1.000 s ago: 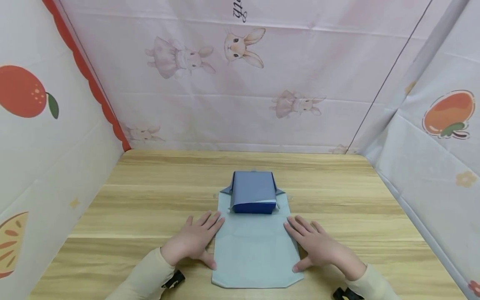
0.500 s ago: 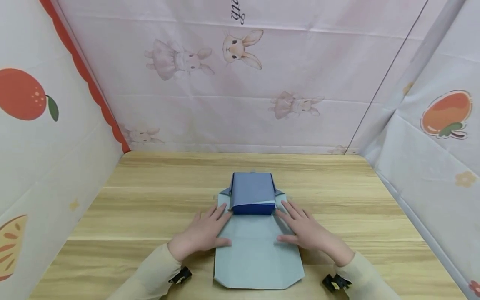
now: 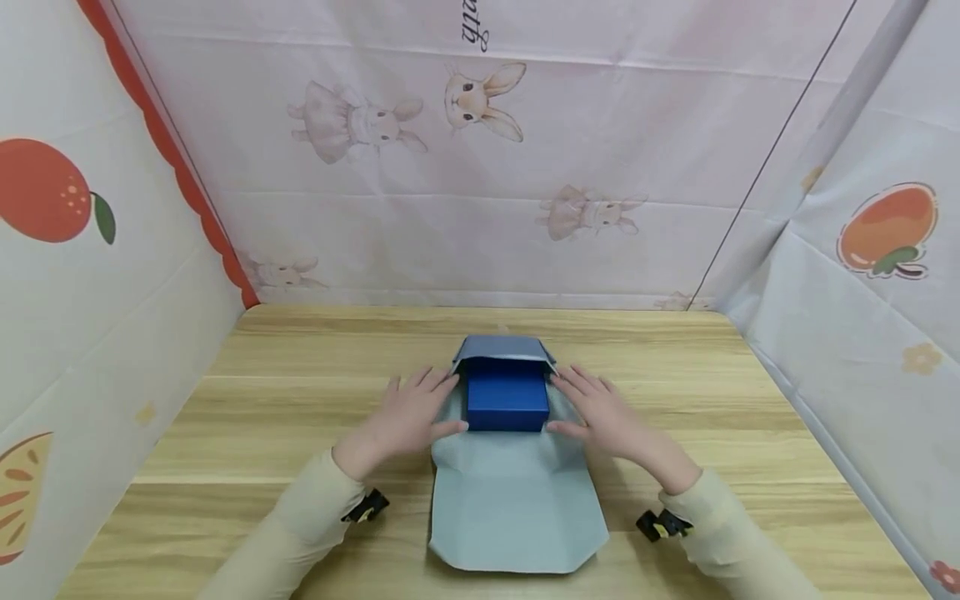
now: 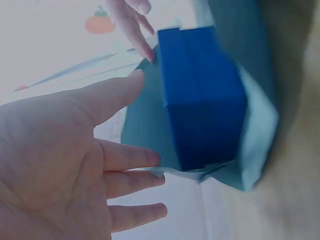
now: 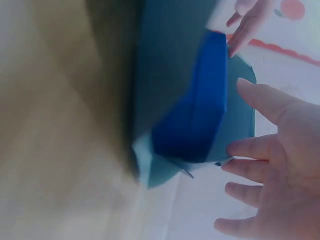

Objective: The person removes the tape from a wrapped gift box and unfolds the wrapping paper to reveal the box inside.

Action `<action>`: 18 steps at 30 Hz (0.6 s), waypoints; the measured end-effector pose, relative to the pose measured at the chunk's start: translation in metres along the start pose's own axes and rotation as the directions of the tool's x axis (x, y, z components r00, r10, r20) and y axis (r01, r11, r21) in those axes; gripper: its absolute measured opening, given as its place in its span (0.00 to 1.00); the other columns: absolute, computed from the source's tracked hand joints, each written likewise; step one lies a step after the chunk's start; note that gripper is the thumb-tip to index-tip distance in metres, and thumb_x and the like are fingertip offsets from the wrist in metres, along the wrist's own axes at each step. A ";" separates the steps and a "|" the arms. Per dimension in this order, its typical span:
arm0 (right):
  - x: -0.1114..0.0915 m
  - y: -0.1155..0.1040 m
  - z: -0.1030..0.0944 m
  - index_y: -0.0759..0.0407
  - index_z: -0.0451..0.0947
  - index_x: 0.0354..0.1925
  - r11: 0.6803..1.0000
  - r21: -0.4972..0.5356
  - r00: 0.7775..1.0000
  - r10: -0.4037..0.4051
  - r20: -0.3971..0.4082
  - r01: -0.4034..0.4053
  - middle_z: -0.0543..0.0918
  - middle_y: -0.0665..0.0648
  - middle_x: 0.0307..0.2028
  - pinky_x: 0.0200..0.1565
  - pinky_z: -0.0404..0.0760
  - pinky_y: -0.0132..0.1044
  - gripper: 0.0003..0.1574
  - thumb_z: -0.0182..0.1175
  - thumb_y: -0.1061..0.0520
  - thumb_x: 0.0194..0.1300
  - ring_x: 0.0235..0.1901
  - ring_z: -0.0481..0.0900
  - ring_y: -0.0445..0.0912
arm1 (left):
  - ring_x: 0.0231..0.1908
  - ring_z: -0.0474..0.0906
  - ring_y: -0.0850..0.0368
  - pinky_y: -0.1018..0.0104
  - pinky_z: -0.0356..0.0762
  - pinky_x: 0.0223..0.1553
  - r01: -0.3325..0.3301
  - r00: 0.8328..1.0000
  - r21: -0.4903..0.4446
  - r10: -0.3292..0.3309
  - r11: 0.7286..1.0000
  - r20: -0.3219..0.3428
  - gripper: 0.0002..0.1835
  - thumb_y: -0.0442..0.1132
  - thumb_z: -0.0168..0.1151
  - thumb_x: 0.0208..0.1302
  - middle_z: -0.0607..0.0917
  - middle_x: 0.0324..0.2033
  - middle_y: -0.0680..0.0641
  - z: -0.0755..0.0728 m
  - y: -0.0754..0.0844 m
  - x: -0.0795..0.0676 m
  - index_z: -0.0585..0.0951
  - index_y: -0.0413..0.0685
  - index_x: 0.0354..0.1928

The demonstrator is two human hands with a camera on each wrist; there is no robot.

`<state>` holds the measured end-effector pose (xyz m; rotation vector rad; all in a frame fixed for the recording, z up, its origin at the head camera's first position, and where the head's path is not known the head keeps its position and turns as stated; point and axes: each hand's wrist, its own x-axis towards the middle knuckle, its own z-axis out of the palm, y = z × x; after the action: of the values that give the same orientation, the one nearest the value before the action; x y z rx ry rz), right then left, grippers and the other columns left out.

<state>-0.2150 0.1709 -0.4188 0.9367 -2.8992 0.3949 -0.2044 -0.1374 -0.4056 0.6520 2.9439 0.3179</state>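
Note:
A blue box [image 3: 507,398] sits on a sheet of pale blue-grey wrapping paper [image 3: 517,521] in the head view. The paper's far flap [image 3: 504,347] stands raised behind the box, leaving most of its top bare. At the left side of the box is my left hand [image 3: 408,415], its fingertips right at the flap's left corner. My right hand [image 3: 606,418] mirrors it at the right corner. Both wrist views show nearly straight, spread fingers, with each thumb [image 4: 117,97] pointing toward the box. The paper's near part lies spread toward me, its side edges slightly lifted.
A wood-grain table [image 3: 300,400] bears everything. Printed cloth walls enclose it, with a rabbit-patterned one [image 3: 420,233] at the back and fruit prints on both sides. Black wrist devices [image 3: 365,506] are strapped on under the cream sleeves [image 3: 300,517].
Both hands have slid away from me along the paper's sides to the box. The far flap, earlier lying over the box top, has risen and moved back, exposing the blue box.

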 end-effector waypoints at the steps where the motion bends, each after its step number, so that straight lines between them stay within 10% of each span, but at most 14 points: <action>1: 0.005 0.002 -0.003 0.66 0.63 0.69 1.000 -0.008 1.000 0.001 -0.012 -0.001 0.64 0.68 0.71 0.64 0.61 0.69 0.44 0.61 0.43 0.66 0.72 0.56 0.66 | 0.75 0.51 0.38 0.26 0.50 0.66 0.008 1.000 0.000 -0.008 1.000 0.000 0.41 0.63 0.54 0.67 0.59 0.75 0.43 -0.004 0.000 0.004 0.61 0.46 0.74; 18: 0.105 0.048 -0.019 0.65 0.70 0.65 0.987 -0.143 0.991 0.056 -0.124 -0.074 0.70 0.69 0.66 0.64 0.68 0.60 0.34 0.56 0.45 0.71 0.67 0.66 0.63 | 0.76 0.43 0.39 0.26 0.44 0.68 0.141 0.982 0.066 -0.131 0.988 -0.138 0.38 0.63 0.46 0.71 0.52 0.76 0.41 -0.028 -0.025 0.087 0.60 0.47 0.74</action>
<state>-0.3288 0.1542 -0.3956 0.7707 -2.8097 0.2277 -0.2975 -0.1279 -0.3890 0.4505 3.1223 0.2474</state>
